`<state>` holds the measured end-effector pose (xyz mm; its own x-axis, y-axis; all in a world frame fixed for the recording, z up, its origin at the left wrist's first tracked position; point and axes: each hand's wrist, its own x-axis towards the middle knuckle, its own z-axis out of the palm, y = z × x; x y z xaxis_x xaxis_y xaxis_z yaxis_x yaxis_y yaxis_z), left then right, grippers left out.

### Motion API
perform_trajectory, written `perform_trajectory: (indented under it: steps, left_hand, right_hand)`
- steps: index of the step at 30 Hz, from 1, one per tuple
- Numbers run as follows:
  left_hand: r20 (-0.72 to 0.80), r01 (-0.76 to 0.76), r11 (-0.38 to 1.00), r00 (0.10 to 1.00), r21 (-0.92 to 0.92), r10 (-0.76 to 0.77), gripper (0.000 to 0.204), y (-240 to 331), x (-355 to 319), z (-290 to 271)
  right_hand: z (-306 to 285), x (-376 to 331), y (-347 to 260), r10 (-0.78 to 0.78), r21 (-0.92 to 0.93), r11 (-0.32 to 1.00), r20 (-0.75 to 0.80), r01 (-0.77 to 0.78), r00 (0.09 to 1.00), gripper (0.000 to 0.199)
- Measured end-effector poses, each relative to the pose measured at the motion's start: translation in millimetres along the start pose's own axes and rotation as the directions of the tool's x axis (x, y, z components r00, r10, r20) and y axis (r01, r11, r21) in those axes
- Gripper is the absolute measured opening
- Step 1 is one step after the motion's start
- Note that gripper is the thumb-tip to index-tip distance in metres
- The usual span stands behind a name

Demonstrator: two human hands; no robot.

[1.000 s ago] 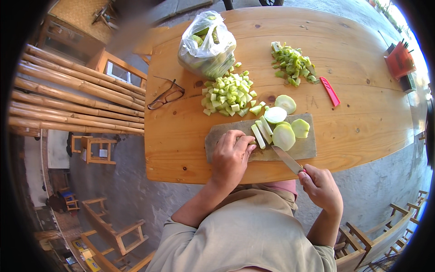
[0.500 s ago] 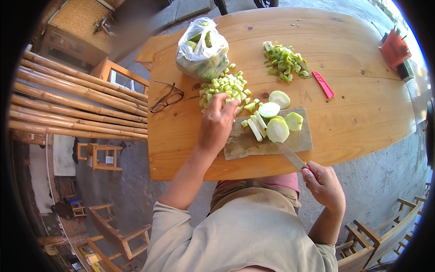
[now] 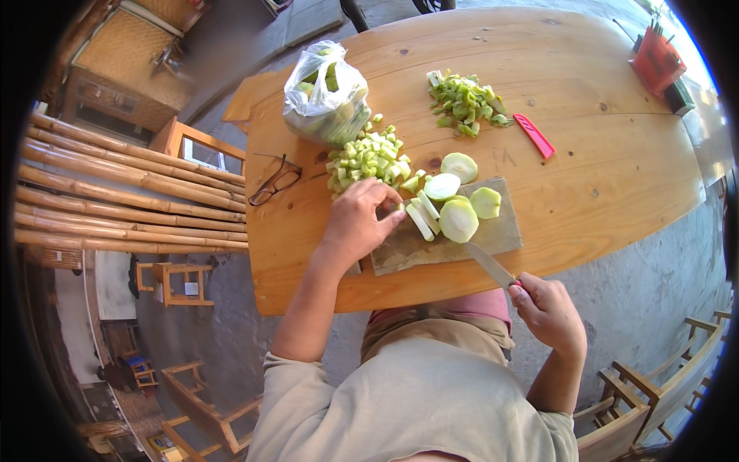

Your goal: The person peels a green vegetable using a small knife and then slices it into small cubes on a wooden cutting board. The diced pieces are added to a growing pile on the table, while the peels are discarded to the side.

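Note:
My right hand [image 3: 548,312] grips a knife [image 3: 489,264] by its reddish handle, the blade's tip beside a round slice at the cutting board's [image 3: 462,252] near side. At the board's left edge my left hand [image 3: 358,222] is closed in a pinch on a small pale green vegetable piece [image 3: 400,206]. Pale sticks [image 3: 422,219] lie just right of those fingertips. Several round vegetable slices [image 3: 459,221] rest on the board, partly overlapping; one slice [image 3: 459,167] lies at its far edge. A heap of diced vegetable [image 3: 371,160] sits on the table beyond my left hand.
Behind the dice stands a clear plastic bag [image 3: 327,100] of green vegetables. Eyeglasses [image 3: 277,183] lie at the left. Green peelings [image 3: 468,104] and a pink blade sheath [image 3: 533,136] are farther back on the wooden table [image 3: 608,181]. A red container [image 3: 658,61] stands far right.
My left hand has come away from the diced heap toward me, its fingertips now at the board's left edge. The knife stays in my right hand in nearly the same place.

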<state>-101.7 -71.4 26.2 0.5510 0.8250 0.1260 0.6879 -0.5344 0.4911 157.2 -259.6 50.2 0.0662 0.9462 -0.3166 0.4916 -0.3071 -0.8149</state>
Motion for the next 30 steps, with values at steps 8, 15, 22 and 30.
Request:
perform_trajectory:
  steps: [8,15,22,30]
  left_hand:
    - [-0.153,-0.108,0.993,0.982,0.054,0.115,0.023,16,-1,-5]
    - [-0.031,-0.348,0.937,0.937,0.000,0.348,0.030,13,-10,8]
    - [-0.049,-0.464,0.886,0.885,-0.023,0.462,0.028,6,0,7]
    - [-0.154,-0.158,0.962,0.969,0.224,0.195,0.022,15,-35,9]
  right_hand:
    - [0,2,-6,0.042,-0.017,0.999,0.032,-0.041,0.999,0.028]
    - [1,2,-4,0.016,-0.032,0.999,0.030,-0.015,0.999,0.028]
    - [2,0,-10,0.041,-0.019,0.999,0.035,-0.040,0.999,0.027]
    - [26,12,-16,-0.109,-0.057,0.993,-0.125,0.102,0.986,0.021]
